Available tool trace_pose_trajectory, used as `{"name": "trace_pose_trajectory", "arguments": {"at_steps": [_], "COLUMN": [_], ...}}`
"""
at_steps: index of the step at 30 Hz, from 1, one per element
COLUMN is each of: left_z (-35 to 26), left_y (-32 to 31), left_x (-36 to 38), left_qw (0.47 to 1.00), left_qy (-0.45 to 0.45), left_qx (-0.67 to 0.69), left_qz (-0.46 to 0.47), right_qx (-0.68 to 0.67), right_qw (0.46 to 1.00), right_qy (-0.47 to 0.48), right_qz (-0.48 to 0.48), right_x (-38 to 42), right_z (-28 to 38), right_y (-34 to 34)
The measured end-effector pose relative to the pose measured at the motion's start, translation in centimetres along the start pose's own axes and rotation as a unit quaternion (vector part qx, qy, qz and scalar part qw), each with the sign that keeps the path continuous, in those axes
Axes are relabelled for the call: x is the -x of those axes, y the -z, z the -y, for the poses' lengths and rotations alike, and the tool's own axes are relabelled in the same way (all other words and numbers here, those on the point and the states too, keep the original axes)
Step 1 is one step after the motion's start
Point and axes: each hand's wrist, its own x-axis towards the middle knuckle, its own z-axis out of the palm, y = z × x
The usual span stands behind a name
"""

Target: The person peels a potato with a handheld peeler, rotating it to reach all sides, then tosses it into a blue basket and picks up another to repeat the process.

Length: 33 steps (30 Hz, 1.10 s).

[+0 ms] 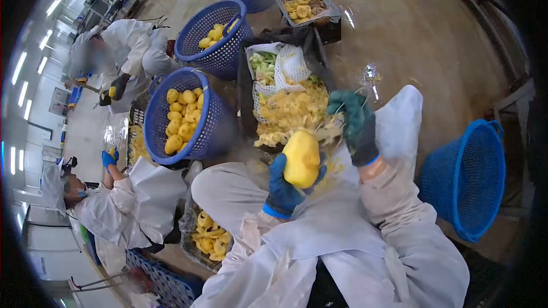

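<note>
A large peeled yellow potato [302, 159] rests in my left hand [283, 189], whose blue-gloved fingers wrap round it from below and both sides. Just to its upper right is my right hand [355, 122] in a dark green glove, fingers curled. A thin metal edge shows near those fingers, but the tool itself is too blurred and covered to name. Wet peelings [294, 108] fill a black-lined crate [246, 102] in front of my hands, with white netting [291, 64] and pale green scraps at its far end. Some peel lies on my white apron [328, 222].
A blue basket [220, 131] of peeled potatoes stands left of the crate, with more baskets [197, 34] behind. An upright blue basket [465, 182] is at my right. Two co-workers in white [123, 205] sit on the left. A crate of yellow pieces [211, 236] is beside my leg.
</note>
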Motion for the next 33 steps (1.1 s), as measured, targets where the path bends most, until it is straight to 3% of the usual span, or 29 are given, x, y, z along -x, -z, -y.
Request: {"name": "trace_pose_trajectory", "arguments": {"at_steps": [1,4,6,8,11,15,18,19,21,23,25,28,29,32,33], "left_z": [0.2,0.6,0.6,0.1,-0.2,0.5,0.6,0.7,0.9,0.9,0.8,0.6,0.7,0.9,1.1], "left_y": [1.7,0.0,0.2,0.2,0.2,0.8,0.9,1.0,1.3,1.5,1.6,1.7,1.6,0.4,0.5], "left_x": [-0.4,-0.3,0.1,0.1,-0.1,-0.3,-0.3,-0.3,-0.6,-0.7,-0.5,0.0,-0.2,-0.3,-0.5], "left_qw": [0.998,0.999,0.999,1.000,1.000,0.998,0.999,0.999,1.000,1.000,1.000,1.000,1.000,0.995,0.999], "left_qy": [0.035,0.020,0.002,-0.007,-0.013,0.010,0.003,0.000,0.005,0.007,0.007,0.000,-0.008,-0.017,-0.012], "left_qx": [0.057,0.015,-0.024,-0.024,-0.018,0.068,0.051,0.041,0.028,0.008,-0.018,-0.016,-0.019,-0.083,-0.027], "left_qz": [-0.019,-0.047,-0.028,-0.013,0.009,0.012,0.007,0.001,-0.013,-0.017,-0.013,-0.005,-0.014,-0.045,-0.023], "right_qx": [0.002,0.033,0.202,0.034,-0.044,0.057,-0.100,0.019,0.256,0.088,0.057,-0.155,-0.008,-0.109,0.105], "right_qw": [0.999,0.988,0.960,0.997,0.999,0.998,0.993,0.992,0.927,0.981,0.991,0.986,0.999,0.982,0.983], "right_qy": [-0.014,-0.033,0.140,0.073,0.025,0.010,-0.007,0.065,0.205,0.115,0.115,0.015,0.039,-0.118,0.113], "right_qz": [0.034,0.150,0.137,0.010,-0.012,0.040,0.061,0.104,0.182,0.128,0.022,-0.067,-0.031,0.096,0.099], "right_x": [1.5,3.7,-0.5,-3.4,-2.7,0.7,0.6,0.9,1.6,0.9,-3.2,-4.1,-1.8,1.2,-0.4], "right_z": [0.5,-0.5,-4.2,-4.3,-1.8,0.8,-0.5,-0.5,-0.3,-1.8,-8.3,-6.5,-3.3,-4.3,-7.4], "right_y": [-1.3,-4.2,0.4,2.5,2.1,-1.3,-1.8,-2.2,-2.9,-2.6,1.9,3.5,0.5,-2.0,0.0]}}
